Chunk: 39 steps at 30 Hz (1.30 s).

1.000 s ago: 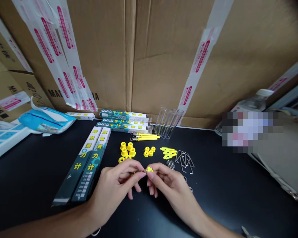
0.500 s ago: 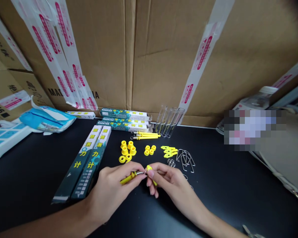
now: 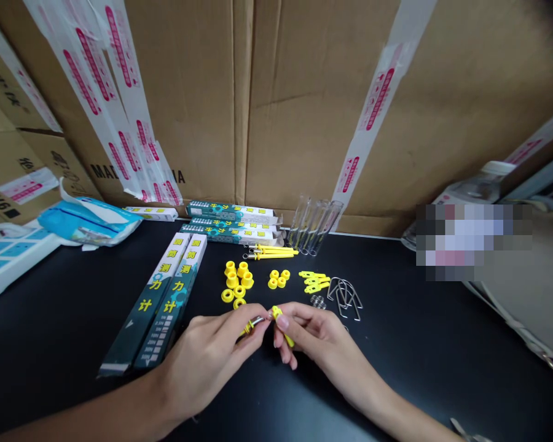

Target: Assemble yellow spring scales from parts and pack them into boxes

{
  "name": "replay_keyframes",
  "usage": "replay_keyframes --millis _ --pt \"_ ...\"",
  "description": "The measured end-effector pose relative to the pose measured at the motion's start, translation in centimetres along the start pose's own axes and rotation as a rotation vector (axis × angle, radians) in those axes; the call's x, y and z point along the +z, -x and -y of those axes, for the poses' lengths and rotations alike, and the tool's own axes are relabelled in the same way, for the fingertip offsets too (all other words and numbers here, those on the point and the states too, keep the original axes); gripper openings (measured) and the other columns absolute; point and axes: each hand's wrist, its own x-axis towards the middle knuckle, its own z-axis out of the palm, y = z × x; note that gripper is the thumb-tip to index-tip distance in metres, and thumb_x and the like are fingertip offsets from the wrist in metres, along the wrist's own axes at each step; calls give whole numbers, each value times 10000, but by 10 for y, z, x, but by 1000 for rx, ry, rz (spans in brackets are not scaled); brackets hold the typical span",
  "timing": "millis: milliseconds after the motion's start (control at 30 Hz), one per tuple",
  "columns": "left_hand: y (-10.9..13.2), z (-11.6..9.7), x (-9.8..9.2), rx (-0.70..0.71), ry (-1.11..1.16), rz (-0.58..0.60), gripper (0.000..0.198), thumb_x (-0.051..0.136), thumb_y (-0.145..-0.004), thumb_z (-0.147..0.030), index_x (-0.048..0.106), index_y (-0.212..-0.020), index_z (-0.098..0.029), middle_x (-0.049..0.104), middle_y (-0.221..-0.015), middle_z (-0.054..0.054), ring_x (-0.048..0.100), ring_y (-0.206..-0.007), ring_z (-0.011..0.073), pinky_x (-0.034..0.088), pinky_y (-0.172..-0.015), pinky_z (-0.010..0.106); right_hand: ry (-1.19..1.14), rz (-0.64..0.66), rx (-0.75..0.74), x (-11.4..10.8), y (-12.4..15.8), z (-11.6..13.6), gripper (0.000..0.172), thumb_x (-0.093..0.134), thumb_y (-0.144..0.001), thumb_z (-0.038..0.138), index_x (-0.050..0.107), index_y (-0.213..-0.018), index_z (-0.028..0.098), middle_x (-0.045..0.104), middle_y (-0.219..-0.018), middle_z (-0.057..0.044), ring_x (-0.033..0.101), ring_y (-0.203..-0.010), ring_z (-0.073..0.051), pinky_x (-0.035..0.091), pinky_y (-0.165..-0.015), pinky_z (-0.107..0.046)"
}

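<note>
Between the fingers of my left hand (image 3: pixel 212 350) is a yellow rod with a metal spring end (image 3: pixel 257 320), its tip pointing right. My right hand (image 3: pixel 316 334) pinches a small flat yellow plastic piece (image 3: pixel 283 328). The spring's end and the piece meet at my fingertips; whether they are hooked together is hidden. Just beyond lie yellow flanged caps (image 3: pixel 231 280), small yellow rings (image 3: pixel 279 278), more flat yellow pieces (image 3: pixel 316 282), little metal nuts (image 3: pixel 318 301) and bent wire hooks (image 3: pixel 345 298). Several yellow rods with springs (image 3: pixel 271 252) lie farther back.
Long printed boxes (image 3: pixel 170 301) lie left of my hands, with more boxes (image 3: pixel 230 222) at the back. Clear tubes (image 3: pixel 316 227) lean against a large cardboard box (image 3: pixel 295 110). A power strip (image 3: pixel 16 258) and blue packet (image 3: pixel 90 221) are left; a bottle (image 3: pixel 477 184) and bag (image 3: pixel 525 288) right.
My left hand has rolled and closed in further, covering more of the yellow rod. The spring end has moved slightly closer to my right fingertips. My right hand has barely moved.
</note>
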Motion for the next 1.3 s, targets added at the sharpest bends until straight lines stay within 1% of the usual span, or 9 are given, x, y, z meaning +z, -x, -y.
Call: replay_keyframes --millis 100,200,333,467,567,667,800,1033,1300 --pt "1 2 0 -52 50 32 128 507 -1047 -289 601 -1054 -202 777 -886 -49 755 -692 83 547 -707 125 5 -2 6 0 0 0 358 697 -887 489 723 -863 133 627 -716 -2 559 -579 -77 459 -547 -198" --pt "2 4 0 -106 93 66 154 495 -1049 -326 599 -1017 -217 771 -854 -61 756 -691 80 548 -692 111 27 -19 1 1 1 1 345 698 -889 482 732 -946 143 642 -732 -4 570 -589 -81 465 -555 -202" --pt "1 4 0 -118 88 75 171 484 -1051 -347 599 -1034 -222 778 -869 -61 761 -698 80 556 -696 104 66 -50 -10 2 3 1 357 699 -887 486 734 -1017 155 647 -739 -4 570 -596 -84 455 -549 -202" --pt "-2 2 -1 -63 25 39 162 481 -1056 -327 595 -1055 -212 787 -894 -46 767 -687 88 561 -669 109 61 -56 -4 3 3 4 369 715 -869 496 741 -999 151 647 -729 -6 560 -584 -84 447 -539 -205" --pt "-5 1 -2 2 -56 22 226 410 -1081 -319 585 -1067 -178 793 -912 -10 774 -674 103 567 -628 126 27 -59 1 2 2 5 378 729 -857 499 743 -1002 151 651 -725 -10 560 -579 -87 448 -537 -210" --pt "-9 0 -5 87 -132 24 294 323 -1103 -264 586 -1067 -139 796 -904 23 783 -701 122 573 -629 150 -15 -54 4 2 3 5 357 732 -864 481 750 -1013 157 655 -736 -13 559 -583 -85 443 -537 -207" --pt "-15 -2 -9 161 -180 20 321 298 -1106 -203 600 -1054 -110 802 -897 44 789 -743 132 568 -629 150 -64 -39 8 1 6 2 310 719 -892 443 760 -1031 169 650 -739 -9 553 -585 -76 434 -537 -195" --pt "-17 -3 -9 167 -253 4 388 271 -1111 -232 631 -1039 -105 811 -881 40 785 -692 123 574 -605 158 -98 -41 19 1 5 1 309 738 -876 437 767 -1028 169 653 -730 -9 549 -579 -77 428 -532 -196" --pt "-16 -4 -11 169 -262 37 398 253 -1108 -206 631 -1035 -106 813 -921 54 789 -717 132 580 -616 162 -128 -48 36 3 6 4 308 754 -862 431 773 -1029 173 649 -724 -8 537 -573 -82 420 -528 -204"
